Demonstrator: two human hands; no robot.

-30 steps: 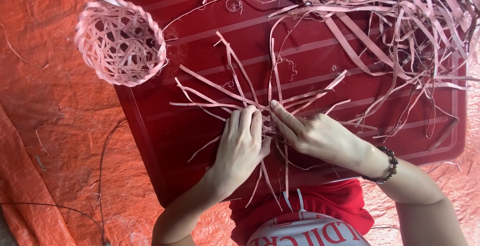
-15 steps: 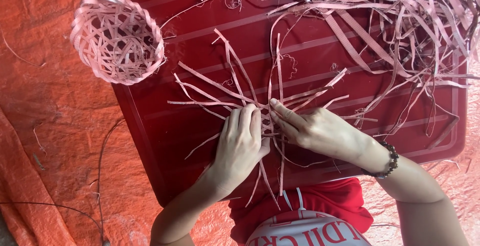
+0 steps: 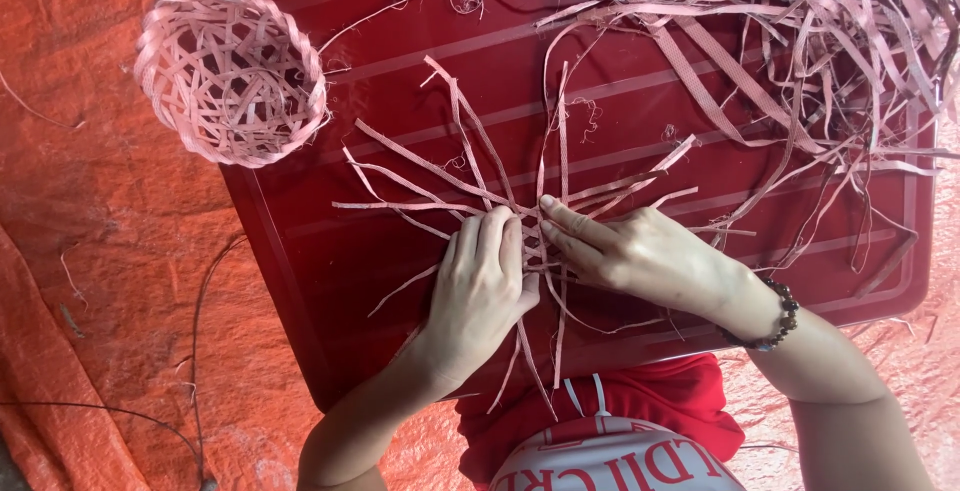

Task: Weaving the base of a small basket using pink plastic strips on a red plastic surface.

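Several pink flat strips (image 3: 455, 166) lie crossed in a star shape on a dark red board (image 3: 330, 281). My left hand (image 3: 480, 291) presses flat on the crossing point, fingers together. My right hand (image 3: 630, 251) rests beside it on the right, its fingertips pinching strips at the crossing. A beaded bracelet (image 3: 775, 316) is on my right wrist.
A finished small pink woven basket (image 3: 230, 71) sits at the board's upper left corner. A loose heap of pink strips (image 3: 800, 41) covers the upper right. Orange tarp (image 3: 90, 281) surrounds the board. A thin dark cord (image 3: 200, 311) lies on the tarp at the left.
Both hands stay on the crossing point; the fingers shift only slightly among the strips. The view has drifted a little.
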